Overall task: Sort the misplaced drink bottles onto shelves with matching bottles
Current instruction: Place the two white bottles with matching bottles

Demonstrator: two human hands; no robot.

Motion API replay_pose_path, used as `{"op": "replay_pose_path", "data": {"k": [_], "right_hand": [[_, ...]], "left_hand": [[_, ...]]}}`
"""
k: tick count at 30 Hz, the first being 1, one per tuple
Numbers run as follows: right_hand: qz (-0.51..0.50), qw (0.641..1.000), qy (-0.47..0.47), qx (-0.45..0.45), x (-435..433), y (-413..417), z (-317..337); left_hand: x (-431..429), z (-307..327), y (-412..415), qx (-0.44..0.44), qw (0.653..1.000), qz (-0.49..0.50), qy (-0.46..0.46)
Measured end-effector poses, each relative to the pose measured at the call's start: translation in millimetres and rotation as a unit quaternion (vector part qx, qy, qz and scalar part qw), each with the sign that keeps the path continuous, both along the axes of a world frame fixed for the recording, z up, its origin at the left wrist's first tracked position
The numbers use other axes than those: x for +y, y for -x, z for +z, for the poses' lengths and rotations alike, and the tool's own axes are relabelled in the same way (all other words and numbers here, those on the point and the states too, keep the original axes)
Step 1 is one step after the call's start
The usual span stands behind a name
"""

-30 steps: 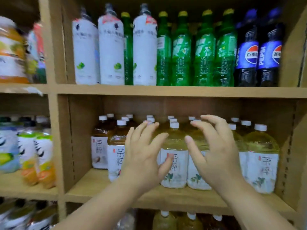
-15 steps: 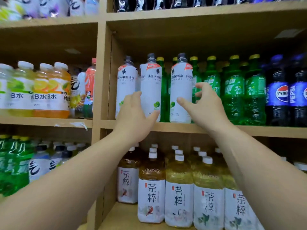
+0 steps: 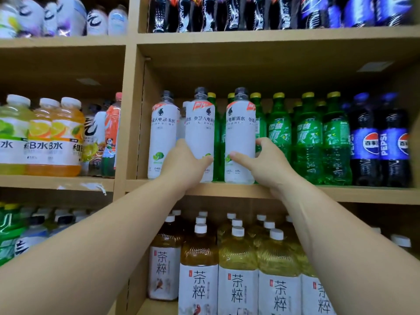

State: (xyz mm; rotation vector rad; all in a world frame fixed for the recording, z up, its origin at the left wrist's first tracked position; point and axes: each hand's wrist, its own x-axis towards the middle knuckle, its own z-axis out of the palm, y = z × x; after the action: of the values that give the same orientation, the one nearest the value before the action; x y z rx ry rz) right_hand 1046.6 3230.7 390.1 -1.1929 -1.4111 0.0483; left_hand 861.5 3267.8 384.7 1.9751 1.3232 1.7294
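Note:
Three white electrolyte-water bottles with grey caps stand at the left of the middle shelf (image 3: 341,192). My left hand (image 3: 184,164) is wrapped around the lower part of the middle white bottle (image 3: 200,130). My right hand (image 3: 266,164) grips the right white bottle (image 3: 241,130), thumb in front and fingers behind it. Both bottles stand upright on the shelf board. The third white bottle (image 3: 162,133) stands untouched at the far left. Green Sprite bottles (image 3: 306,142) stand behind and to the right of them.
Pepsi bottles (image 3: 381,142) fill the right end of the same shelf. Tea bottles (image 3: 238,269) with white caps crowd the shelf below. Orange and yellow vitamin drinks (image 3: 45,137) stand in the left bay. Dark cola bottles (image 3: 227,12) line the top shelf.
Both hands rose from the tea shelf to the shelf above and closed on two white bottles; half a second ago they were still open just in front of them.

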Motion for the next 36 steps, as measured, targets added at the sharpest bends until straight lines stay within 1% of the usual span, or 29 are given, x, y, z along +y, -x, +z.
{"op": "replay_pose_path", "data": {"k": [4, 8, 12, 15, 17, 20, 24, 27, 31, 34, 36], "right_hand": [[0.069, 0.997, -0.017, 0.02, -6, -6, -4], [0.091, 0.994, -0.056, 0.025, -15, -4, -10], [0.14, 0.985, -0.094, 0.046, -34, 14, -19], [0.2, 0.973, -0.102, 0.061, -48, 39, -32], [0.238, 0.965, -0.093, 0.065, -54, 59, -46], [0.281, 0.955, -0.061, 0.078, -58, 97, -74], [0.314, 0.944, -0.029, 0.1, -59, 153, -117], [0.326, 0.938, -0.01, 0.114, -58, 211, -149], [0.33, 0.934, 0.021, 0.136, -53, 296, -192], [0.338, 0.925, 0.059, 0.165, -46, 360, -231], [0.34, 0.921, 0.093, 0.168, -41, 400, -258]], "left_hand": [[-14, -3, 5, -0.024, 0.998, -0.049, -0.023], [-42, -8, 15, -0.032, 0.995, -0.081, -0.051], [-77, -17, 39, 0.001, 0.994, -0.067, -0.082], [-100, -30, 67, -0.006, 0.993, -0.059, -0.103], [-112, -43, 90, -0.016, 0.992, -0.056, -0.109], [-127, -67, 134, -0.004, 0.993, -0.023, -0.113], [-139, -111, 200, 0.007, 0.996, 0.012, -0.083], [-147, -155, 269, 0.004, 0.999, 0.033, -0.04], [-151, -208, 372, -0.033, 0.997, 0.053, 0.036], [-148, -248, 443, -0.054, 0.993, 0.066, 0.078], [-146, -273, 481, -0.07, 0.99, 0.07, 0.1]]}}
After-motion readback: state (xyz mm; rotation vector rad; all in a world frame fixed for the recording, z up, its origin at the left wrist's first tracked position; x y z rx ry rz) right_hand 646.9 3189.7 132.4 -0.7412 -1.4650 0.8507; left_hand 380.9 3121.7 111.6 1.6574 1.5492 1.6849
